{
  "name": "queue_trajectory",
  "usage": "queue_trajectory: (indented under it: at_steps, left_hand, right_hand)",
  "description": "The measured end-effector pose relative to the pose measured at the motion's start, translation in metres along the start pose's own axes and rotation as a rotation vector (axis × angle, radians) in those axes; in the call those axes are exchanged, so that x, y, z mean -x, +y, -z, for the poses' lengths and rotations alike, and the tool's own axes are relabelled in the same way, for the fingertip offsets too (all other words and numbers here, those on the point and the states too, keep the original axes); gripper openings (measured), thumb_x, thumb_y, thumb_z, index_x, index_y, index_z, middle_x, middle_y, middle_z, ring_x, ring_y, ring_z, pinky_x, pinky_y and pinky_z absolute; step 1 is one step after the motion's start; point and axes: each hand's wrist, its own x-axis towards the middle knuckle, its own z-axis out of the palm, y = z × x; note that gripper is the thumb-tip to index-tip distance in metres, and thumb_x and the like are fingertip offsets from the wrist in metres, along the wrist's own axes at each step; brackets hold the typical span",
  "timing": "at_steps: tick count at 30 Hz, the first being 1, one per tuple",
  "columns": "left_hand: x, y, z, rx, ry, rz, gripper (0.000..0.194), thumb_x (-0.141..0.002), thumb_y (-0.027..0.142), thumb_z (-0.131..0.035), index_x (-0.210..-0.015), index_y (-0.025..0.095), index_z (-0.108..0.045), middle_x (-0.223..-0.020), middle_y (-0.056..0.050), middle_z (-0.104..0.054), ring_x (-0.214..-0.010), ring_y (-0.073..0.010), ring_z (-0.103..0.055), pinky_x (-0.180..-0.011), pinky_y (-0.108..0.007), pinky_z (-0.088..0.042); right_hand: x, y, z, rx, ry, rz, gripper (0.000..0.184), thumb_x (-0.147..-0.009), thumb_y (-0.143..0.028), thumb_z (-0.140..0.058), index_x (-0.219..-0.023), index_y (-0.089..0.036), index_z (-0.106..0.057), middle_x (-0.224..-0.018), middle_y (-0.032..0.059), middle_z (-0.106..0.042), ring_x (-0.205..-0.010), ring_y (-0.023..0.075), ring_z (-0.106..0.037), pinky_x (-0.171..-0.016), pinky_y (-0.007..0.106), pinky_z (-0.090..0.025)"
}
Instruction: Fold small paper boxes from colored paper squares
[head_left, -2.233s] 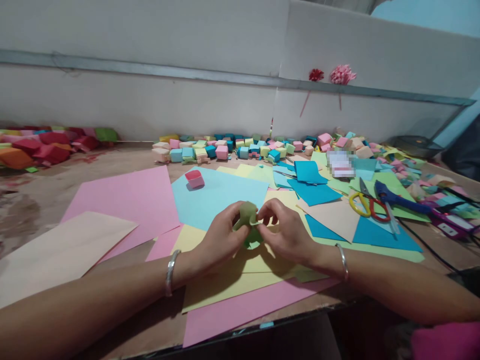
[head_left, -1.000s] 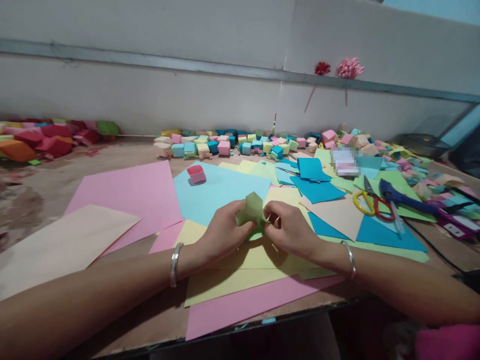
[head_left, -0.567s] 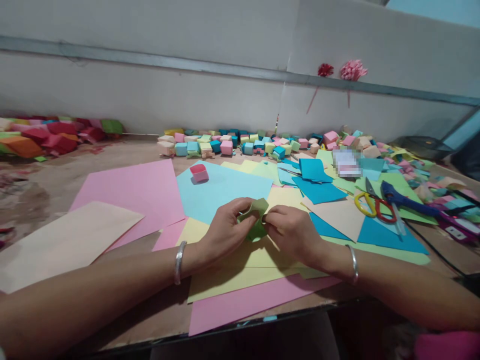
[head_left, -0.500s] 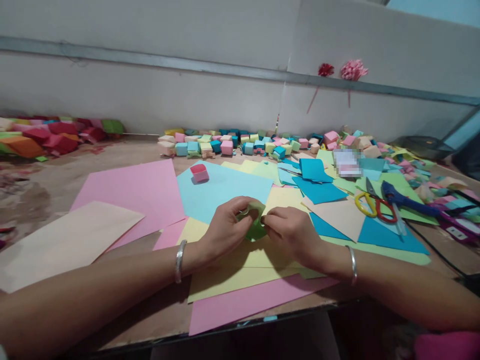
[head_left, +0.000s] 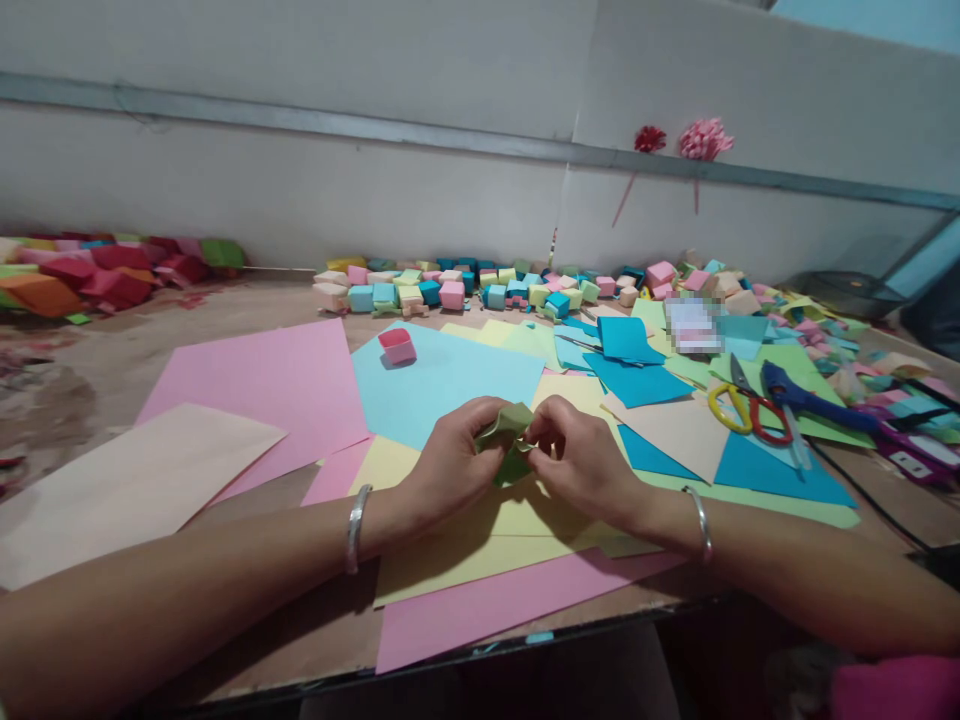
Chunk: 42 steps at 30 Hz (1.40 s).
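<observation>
A folded piece of green paper (head_left: pixel 514 468) is held between both hands above the middle of the table. My left hand (head_left: pixel 457 455) grips its left side, thumb inside the fold and fingers behind. On the right side, my right hand (head_left: pixel 581 455) pinches the paper's edge between thumb and fingertips. Yellow sheets (head_left: pixel 450 560) lie beneath the hands. Just beyond them is a light blue sheet (head_left: pixel 457 375), with a small open pink paper box (head_left: pixel 397 346) standing on it.
Scissors (head_left: pixel 750 410) and a blue glue gun (head_left: pixel 814 403) lie at right on coloured sheets. Folded paper cubes (head_left: pixel 452 295) line the wall, and more paper cubes (head_left: pixel 120 285) are heaped at far left. Pink (head_left: pixel 262 390) and cream sheets (head_left: pixel 142 480) cover the left side.
My right hand has turned slightly and its fingers have shifted at the green paper's edge. The paper's upper part looks more folded. My left hand keeps its hold.
</observation>
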Motion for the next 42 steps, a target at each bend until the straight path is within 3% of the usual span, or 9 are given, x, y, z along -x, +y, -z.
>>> queue_trajectory:
  at_steps: [5, 10, 16, 22, 28, 33, 38, 42]
  left_hand:
    - [0.003, 0.000, 0.000, -0.113, 0.006, 0.000, 0.025, -0.070, 0.002, -0.053, -0.088, 0.020, -0.053, -0.083, 0.003, -0.060, -0.075, -0.0124, -0.055, -0.065, -0.025, -0.042]
    - [0.005, 0.002, 0.002, -0.081, -0.137, -0.026, 0.034, -0.064, -0.001, -0.044, -0.089, 0.020, -0.053, -0.085, 0.002, -0.059, -0.075, -0.0129, -0.053, -0.067, -0.026, -0.042]
    - [0.003, 0.004, 0.001, -0.046, -0.079, 0.030, 0.022, -0.073, 0.009, -0.051, -0.092, 0.020, -0.047, -0.087, 0.001, -0.054, -0.078, -0.0144, -0.052, -0.068, -0.029, -0.044]
    - [0.002, 0.001, 0.000, 0.173, -0.096, 0.171, 0.030, -0.073, 0.019, -0.062, -0.098, 0.019, -0.045, -0.101, -0.005, -0.057, -0.094, -0.0200, -0.059, -0.071, -0.031, -0.050]
    - [0.001, 0.000, 0.001, 0.197, -0.077, 0.174, 0.017, -0.075, 0.019, -0.060, -0.087, 0.018, -0.047, -0.093, -0.002, -0.060, -0.072, -0.0132, -0.059, -0.060, -0.027, -0.049]
    - [-0.001, 0.001, 0.000, 0.193, -0.115, 0.219, 0.015, -0.075, 0.021, -0.062, -0.088, 0.016, -0.055, -0.095, -0.004, -0.061, -0.078, -0.0156, -0.063, -0.067, -0.030, -0.054]
    - [-0.001, 0.001, -0.001, 0.251, -0.152, 0.221, 0.021, -0.074, 0.020, -0.067, -0.093, 0.016, -0.059, -0.100, -0.006, -0.064, -0.089, -0.0199, -0.067, -0.080, -0.036, -0.058]
    - [0.000, -0.002, -0.003, 0.304, -0.145, 0.263, 0.021, -0.077, 0.020, -0.066, -0.096, 0.017, -0.058, -0.089, -0.005, -0.071, -0.083, -0.0212, -0.071, -0.072, -0.035, -0.060]
  right_hand:
    - [0.000, -0.004, 0.001, -0.052, -0.004, -0.039, 0.018, -0.068, -0.013, -0.058, -0.077, -0.022, -0.045, -0.064, -0.0056, -0.052, -0.055, 0.0103, -0.045, -0.050, 0.023, -0.032]
    - [-0.001, -0.003, 0.002, -0.016, 0.024, 0.010, 0.013, -0.071, -0.014, -0.058, -0.075, -0.021, -0.047, -0.067, -0.0041, -0.052, -0.059, 0.0110, -0.044, -0.054, 0.024, -0.031]
    - [-0.009, 0.006, 0.002, -0.015, 0.091, 0.116, 0.014, -0.076, -0.012, -0.060, -0.070, -0.019, -0.050, -0.070, -0.0020, -0.051, -0.065, 0.0120, -0.046, -0.058, 0.025, -0.033]
    - [-0.011, 0.012, 0.003, -0.100, 0.070, 0.039, 0.017, -0.072, -0.014, -0.067, -0.067, -0.019, -0.052, -0.072, -0.0014, -0.058, -0.067, 0.0123, -0.051, -0.058, 0.025, -0.037]
    - [-0.014, 0.013, 0.003, -0.104, 0.042, -0.100, 0.014, -0.075, -0.022, -0.067, -0.067, -0.019, -0.055, -0.065, -0.0013, -0.059, -0.059, 0.0122, -0.050, -0.053, 0.026, -0.037]
    - [-0.015, 0.015, 0.005, -0.143, 0.005, -0.079, 0.006, -0.073, -0.013, -0.060, -0.072, -0.019, -0.060, -0.071, -0.0008, -0.063, -0.062, 0.0114, -0.054, -0.055, 0.024, -0.040]
    - [-0.017, 0.017, 0.007, -0.142, 0.050, -0.124, 0.022, -0.068, -0.009, -0.059, -0.087, -0.019, -0.059, -0.073, -0.0019, -0.063, -0.063, 0.0115, -0.056, -0.058, 0.024, -0.042]
    - [-0.019, 0.018, 0.008, -0.139, 0.005, -0.109, 0.009, -0.073, -0.017, -0.062, -0.080, -0.019, -0.058, -0.068, -0.0023, -0.060, -0.061, 0.0119, -0.054, -0.056, 0.025, -0.041]
